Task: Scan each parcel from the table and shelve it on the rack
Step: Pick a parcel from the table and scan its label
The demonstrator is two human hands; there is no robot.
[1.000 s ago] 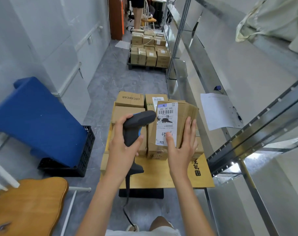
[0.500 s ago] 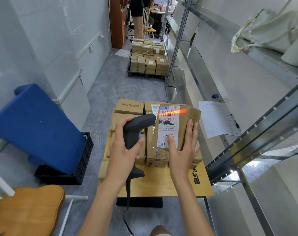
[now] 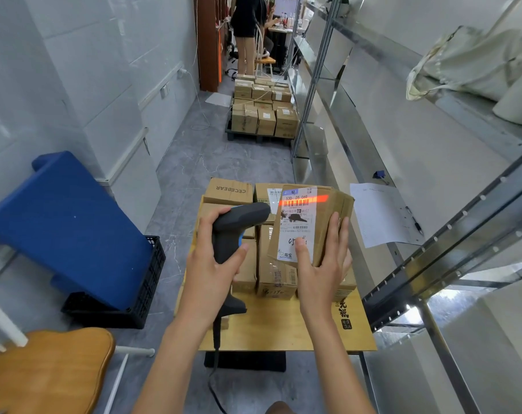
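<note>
My right hand (image 3: 322,264) grips a cardboard parcel (image 3: 328,216) with a white shipping label, tilted up above the small wooden table (image 3: 283,330). My left hand (image 3: 209,264) grips a dark handheld scanner (image 3: 235,225) pointed at the label. A red scan line crosses the barcode at the top of the label. Several more cardboard parcels (image 3: 229,191) are stacked on the table behind and under the held one. The metal rack (image 3: 432,264) runs along the right side.
A blue block (image 3: 65,222) leans on a black crate (image 3: 146,291) at left, with a wooden chair seat (image 3: 44,372) at lower left. A pallet of boxes (image 3: 262,115) stands down the aisle near a standing person. A paper sheet (image 3: 379,213) lies on the rack shelf.
The red scan line came on across the label's barcode after the earliest frame. The parcel has tilted up slightly; both hands keep their holds.
</note>
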